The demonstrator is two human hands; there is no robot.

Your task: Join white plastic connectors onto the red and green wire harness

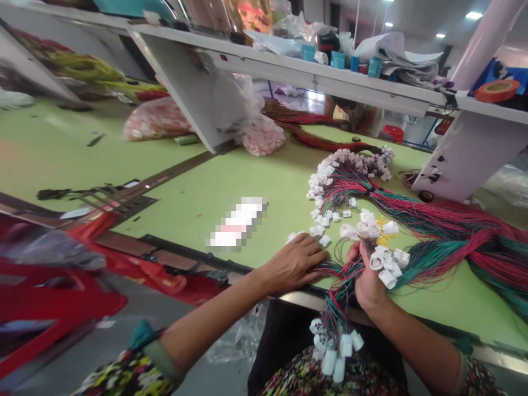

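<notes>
My right hand (369,283) is closed round a bundle of thin red, green and black wires (344,283). White plastic connectors (388,264) stick out above its fingers, and more connectors (336,352) on the wires hang over the table edge above my lap. At the table's front edge my left hand (295,264) rests palm down, its fingers curled over the wires; its fingertips are partly hidden. A few white connectors (317,231) lie just beyond that hand. Small yellow pieces (383,236), perhaps terminals, show behind the connectors at my right hand.
A large tied wire harness bundle (373,191) with many white connectors lies behind my hands, and loose wires (487,247) spread rightward. Bags of pale parts (262,135) sit under the shelf (313,77). A blurred-out white item (237,225) lies left on the green tabletop (185,192).
</notes>
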